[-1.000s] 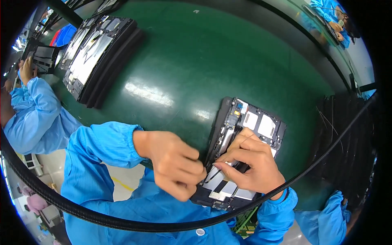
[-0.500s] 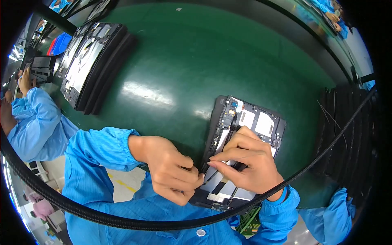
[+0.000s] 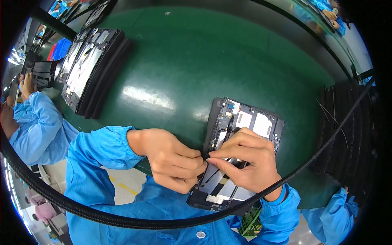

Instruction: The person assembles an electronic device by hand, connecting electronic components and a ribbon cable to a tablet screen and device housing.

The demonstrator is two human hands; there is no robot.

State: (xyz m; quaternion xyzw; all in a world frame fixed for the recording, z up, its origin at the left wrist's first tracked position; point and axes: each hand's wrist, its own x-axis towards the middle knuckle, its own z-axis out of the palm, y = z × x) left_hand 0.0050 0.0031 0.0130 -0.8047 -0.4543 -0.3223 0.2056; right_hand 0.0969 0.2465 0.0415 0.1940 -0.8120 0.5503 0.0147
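An opened tablet-like device point(image 3: 267, 124), with white panels, black strips and small circuit parts showing, lies tilted on a black pad or tray near the table's front edge. My left hand point(image 3: 171, 161) is closed in a loose fist at the device's left long edge, its fingertips beside those of the other hand. Over the middle of the device, my right hand point(image 3: 247, 161) pinches thumb and forefinger together at that same edge. Whatever either hand holds is too small or hidden to make out. My right hand covers the centre of the device.
A stack of similar opened devices point(image 3: 83, 69) stands at the far left of the green table point(image 3: 188, 61). Black stacked trays point(image 3: 347, 134) with thin wires line the right side. A thick black cable point(image 3: 134, 220) crosses in front. Co-workers' blue sleeves point(image 3: 41, 122) show left and right.
My left hand has moved slightly up and right, bringing its fingertips closer to the right hand's pinch. My right hand has stayed nearly in place.
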